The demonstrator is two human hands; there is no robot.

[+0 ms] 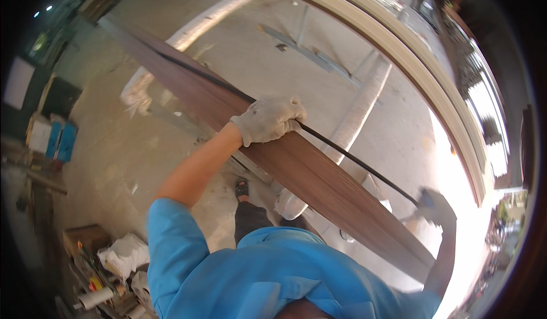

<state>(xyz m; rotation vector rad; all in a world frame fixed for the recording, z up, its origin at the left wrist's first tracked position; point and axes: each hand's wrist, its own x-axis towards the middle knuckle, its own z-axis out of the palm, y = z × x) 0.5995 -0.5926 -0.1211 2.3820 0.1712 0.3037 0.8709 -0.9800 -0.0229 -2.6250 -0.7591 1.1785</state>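
A long brown board (pixel 319 173) with a wood-like surface lies slantwise in front of me, from far left to near right. A thin black strip (pixel 359 162) runs along it, lying on the board at the far left and standing off its edge towards the right. My left hand (pixel 269 119), in a pale work glove, is closed around the strip above the middle of the board. Out to the right, my gloved right hand (pixel 436 208) is blurred, with the strip running into its grip. The fingers there are not sharp.
Wrapped, pale padded supports (pixel 362 111) stretch beneath the board. Metal bars (pixel 302 48) lie on the concrete floor beyond. Long beige profiles (pixel 399 34) curve past at the upper right. A white sack (pixel 124 255) and clutter sit at lower left, with blue boxes (pixel 61 139) above.
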